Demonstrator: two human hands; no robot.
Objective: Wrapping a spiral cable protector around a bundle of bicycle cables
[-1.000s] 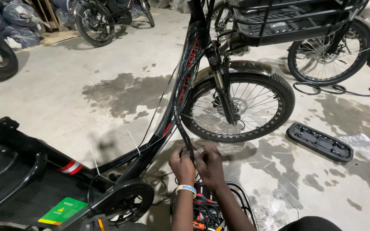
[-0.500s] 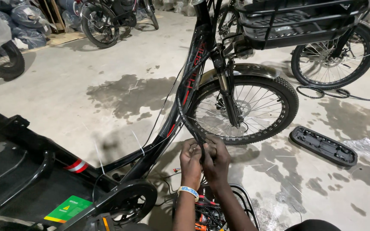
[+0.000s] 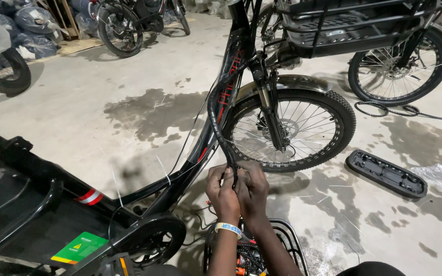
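Both my hands meet just below the black bicycle's front wheel (image 3: 288,128). My left hand (image 3: 222,191), with a pale wristband, and my right hand (image 3: 253,190) pinch the lower end of a black wrapped cable bundle (image 3: 217,122). The bundle curves up along the black and red bicycle frame (image 3: 216,117) toward the fork. Below my wrists lies an open black compartment (image 3: 287,235) with coloured wires inside, partly hidden by my forearms.
A black oblong cover plate (image 3: 386,174) lies on the stained concrete floor to the right. A second bicycle's wheel (image 3: 400,66) and a loose black cable (image 3: 410,110) lie behind. A low black platform with a green sticker (image 3: 80,248) sits at the left. More bikes stand at the back.
The view has shifted slightly; my hands stay on the cable bundle, fingers working a little higher along its lower end.
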